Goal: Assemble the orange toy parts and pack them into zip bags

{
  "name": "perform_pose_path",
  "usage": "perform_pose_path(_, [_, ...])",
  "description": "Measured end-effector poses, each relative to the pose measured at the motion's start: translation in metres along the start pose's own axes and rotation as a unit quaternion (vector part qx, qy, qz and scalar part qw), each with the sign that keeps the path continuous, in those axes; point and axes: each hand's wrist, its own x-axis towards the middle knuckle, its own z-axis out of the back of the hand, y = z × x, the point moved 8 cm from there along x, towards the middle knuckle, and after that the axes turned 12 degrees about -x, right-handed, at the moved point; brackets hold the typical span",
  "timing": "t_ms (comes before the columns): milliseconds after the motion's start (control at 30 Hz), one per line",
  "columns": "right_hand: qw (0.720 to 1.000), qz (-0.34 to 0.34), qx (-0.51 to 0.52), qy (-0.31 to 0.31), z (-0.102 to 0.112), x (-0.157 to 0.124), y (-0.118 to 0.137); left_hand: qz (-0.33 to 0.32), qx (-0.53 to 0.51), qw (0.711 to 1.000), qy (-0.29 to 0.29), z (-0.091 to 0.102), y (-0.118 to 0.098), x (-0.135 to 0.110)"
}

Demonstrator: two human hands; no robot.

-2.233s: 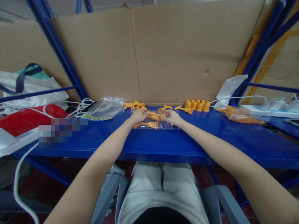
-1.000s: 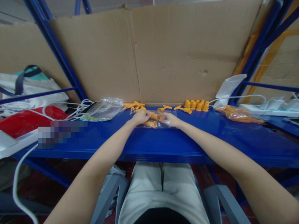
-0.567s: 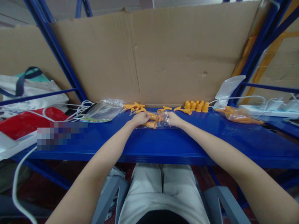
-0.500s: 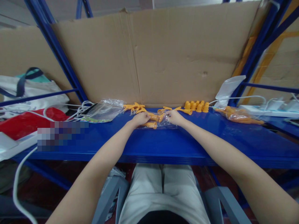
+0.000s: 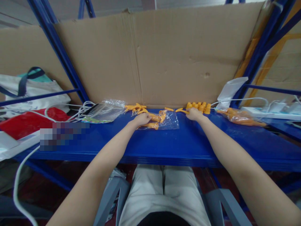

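Note:
My left hand is closed on the left end of a clear plastic bag lying flat on the blue table. Inside or upon the bag are several orange plastic pieces with flared, cup-like ends; the film makes it hard to tell which. To the right, my right hand reaches down with its fingers together on another orange plastic piece, whose thin stem sticks out to the left. The rest of that piece is hidden by the fingers. A short orange stick lies between the hands, behind the bag.
Orange cups stand in rows behind my right hand. Small branched orange parts lie behind my left hand. A filled clear bag rests at right; another clear bag, cables and a red item are at left. Cardboard stands behind.
My right hand has left the bag and moved right to the orange piece by the cups. One flared piece now shows at the bag's back edge. My left hand stays put.

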Motion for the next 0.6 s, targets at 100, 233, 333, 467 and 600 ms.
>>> perform_pose_path(100, [1.0, 0.016, 0.017, 0.012, -0.001, 0.003, 0.003, 0.006, 0.001, 1.0, -0.001, 0.0, 0.002, 0.001])
perform_pose_path(233, [0.988, 0.068, 0.099, 0.101, -0.007, 0.002, 0.019, 0.009, 0.003, 1.0, -0.01, 0.0, 0.005, 0.002])
perform_pose_path(333, [0.972, 0.11, 0.142, 0.155, -0.017, 0.0, 0.03, 0.013, 0.002, 1.0, -0.019, 0.001, 0.008, 0.002])
perform_pose_path(467, [0.981, 0.129, 0.089, 0.112, -0.017, 0.0, 0.03, 0.02, -0.021, 0.999, -0.03, 0.003, 0.01, 0.0])
perform_pose_path(600, [0.986, 0.15, 0.025, 0.072, -0.008, 0.0, 0.03, 0.019, -0.044, 0.998, -0.04, 0.006, 0.008, -0.002])
